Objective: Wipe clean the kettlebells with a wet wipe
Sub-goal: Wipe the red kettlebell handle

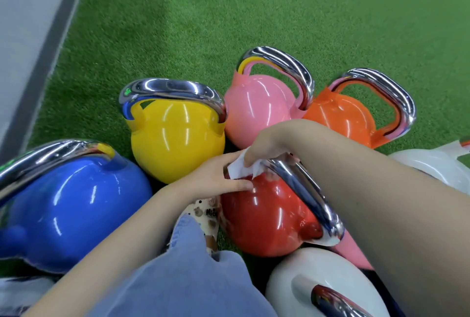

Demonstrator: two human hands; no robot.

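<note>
now the right hand (264, 146) pinches the wet wipe (244, 166) against the far end of the red kettlebell's (264, 215) chrome handle (312, 194), while the left hand (216, 177) lies flat, fingers straight, steadying the ball. next, probably, drag the wipe down the handle.

left hand (218, 177): fingers spread, pressing flat | right hand (264, 149): fingers curled, pinching
</note>
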